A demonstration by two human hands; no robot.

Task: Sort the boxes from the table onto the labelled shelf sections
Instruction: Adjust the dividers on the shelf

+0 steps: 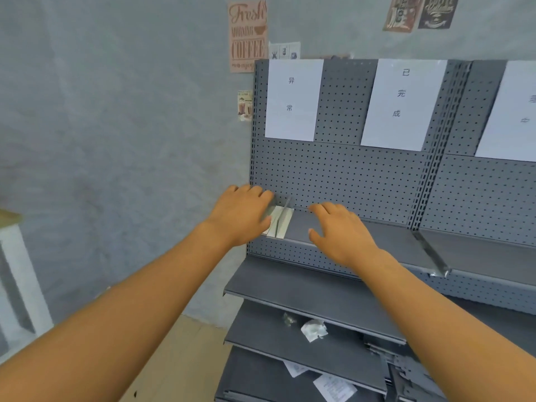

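Observation:
A few thin pale boxes (280, 222) stand on edge at the far left end of the grey upper shelf (385, 242), under the leftmost paper label (293, 100). My left hand (242, 214) rests against their left side, fingers extended along them. My right hand (338, 230) hovers just to the right of the boxes, fingers loosely spread and holding nothing. A second label (403, 104) hangs further right, and a third (510, 114) is cut off at the frame edge.
The grey pegboard shelving unit (342, 172) has lower shelves (304, 288) holding crumpled paper (313, 330) and loose sheets (335, 387). A white table (17, 274) stands at the left edge. Posters hang on the blue-grey wall (116, 111).

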